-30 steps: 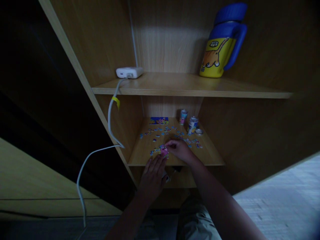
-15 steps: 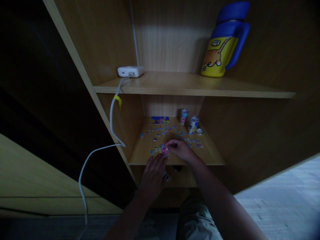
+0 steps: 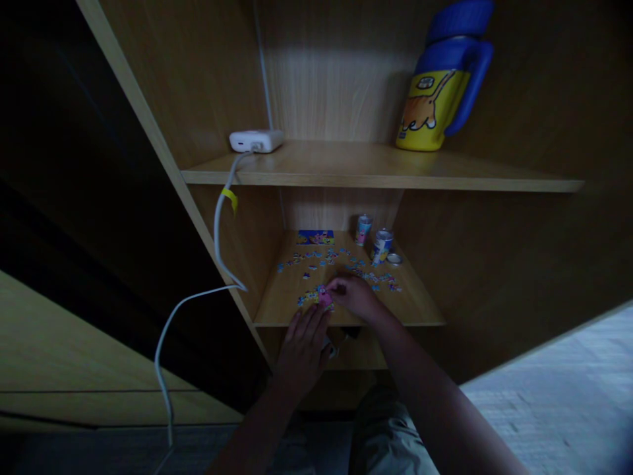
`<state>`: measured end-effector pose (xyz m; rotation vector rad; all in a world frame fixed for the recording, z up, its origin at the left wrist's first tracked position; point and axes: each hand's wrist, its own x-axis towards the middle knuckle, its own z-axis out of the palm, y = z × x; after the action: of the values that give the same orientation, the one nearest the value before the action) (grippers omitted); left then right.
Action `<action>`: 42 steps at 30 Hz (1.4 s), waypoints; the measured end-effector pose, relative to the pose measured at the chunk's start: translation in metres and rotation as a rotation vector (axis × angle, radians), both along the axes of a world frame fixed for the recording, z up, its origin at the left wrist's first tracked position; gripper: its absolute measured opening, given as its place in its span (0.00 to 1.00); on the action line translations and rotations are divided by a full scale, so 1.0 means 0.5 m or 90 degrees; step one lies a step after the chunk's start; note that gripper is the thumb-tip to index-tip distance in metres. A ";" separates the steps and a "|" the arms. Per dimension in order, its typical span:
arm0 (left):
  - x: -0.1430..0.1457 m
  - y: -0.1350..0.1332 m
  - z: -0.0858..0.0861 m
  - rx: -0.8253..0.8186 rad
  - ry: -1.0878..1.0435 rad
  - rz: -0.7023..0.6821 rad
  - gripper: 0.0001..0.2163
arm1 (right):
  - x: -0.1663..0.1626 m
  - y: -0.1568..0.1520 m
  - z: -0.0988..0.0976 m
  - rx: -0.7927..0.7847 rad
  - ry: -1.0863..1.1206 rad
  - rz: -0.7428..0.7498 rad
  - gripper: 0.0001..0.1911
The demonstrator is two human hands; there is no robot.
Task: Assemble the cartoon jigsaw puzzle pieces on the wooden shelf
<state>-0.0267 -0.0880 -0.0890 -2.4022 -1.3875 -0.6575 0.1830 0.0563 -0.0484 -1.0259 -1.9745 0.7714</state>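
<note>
A partly joined jigsaw puzzle [image 3: 324, 297], pink and yellow with blue bits, lies near the front edge of the lower shelf. My right hand [image 3: 352, 293] reaches in from the right, thumb and forefinger pinched on a small jigsaw piece at the puzzle's pink part; the fingers mostly hide that piece. Stretched out flat, the fingers of my left hand [image 3: 305, 336] rest at the shelf's front edge, their tips by the lower side of the puzzle. Loose jigsaw pieces [image 3: 330, 254] are scattered behind and to the right of it.
A blue picture card [image 3: 315, 237] lies at the back. Two small printed tins [image 3: 363, 229] and a round lid [image 3: 394, 258] stand at right. Above, the upper shelf [image 3: 341, 178] holds a white charger [image 3: 256, 140] with a hanging cable [image 3: 217, 231] and a blue-yellow jug [image 3: 435, 92].
My right hand has shifted very slightly at the pink part of the puzzle. My left hand stays in place, and the view has moved a little.
</note>
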 end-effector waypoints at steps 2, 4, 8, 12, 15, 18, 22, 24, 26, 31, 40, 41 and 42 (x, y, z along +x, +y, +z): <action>0.000 0.000 0.000 0.001 0.000 -0.001 0.32 | 0.000 0.001 -0.001 0.006 0.009 -0.010 0.05; 0.000 0.001 -0.002 0.004 0.001 0.001 0.33 | 0.003 0.003 -0.002 0.015 0.024 -0.036 0.06; -0.001 0.000 -0.007 0.005 -0.003 0.002 0.33 | 0.015 0.005 -0.002 0.037 0.048 -0.106 0.10; 0.000 -0.002 -0.006 -0.005 -0.001 0.004 0.32 | 0.020 0.002 0.000 0.061 0.044 -0.136 0.10; 0.001 -0.004 -0.002 -0.003 0.001 0.004 0.32 | 0.016 -0.004 0.004 0.091 0.028 -0.143 0.10; 0.001 -0.004 -0.001 0.005 0.004 0.001 0.33 | 0.011 -0.012 0.012 0.132 0.003 -0.134 0.10; 0.003 -0.002 -0.003 0.006 0.005 0.012 0.33 | 0.002 -0.024 0.028 0.190 -0.046 -0.099 0.08; 0.006 -0.001 -0.005 0.014 0.003 0.018 0.32 | -0.006 -0.032 0.038 0.217 -0.080 -0.074 0.08; 0.007 0.000 -0.008 0.020 0.000 0.022 0.31 | -0.020 -0.042 0.048 0.237 -0.120 -0.046 0.08; 0.009 0.005 -0.020 0.027 -0.010 0.027 0.28 | -0.073 -0.070 0.075 0.253 -0.228 0.016 0.08; 0.007 0.005 -0.021 0.031 -0.049 0.023 0.17 | -0.212 -0.037 0.087 0.201 -0.341 0.076 0.08; 0.005 0.005 -0.024 0.028 -0.049 0.016 0.17 | -0.229 -0.034 0.084 0.195 -0.330 0.070 0.11; 0.002 0.005 -0.029 0.026 -0.045 0.010 0.17 | -0.244 -0.034 0.081 0.188 -0.314 0.062 0.14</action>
<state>-0.0256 -0.0854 -0.1035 -2.3554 -1.4048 -0.7672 0.0610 0.0394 -0.0079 -1.0117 -2.4807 0.2694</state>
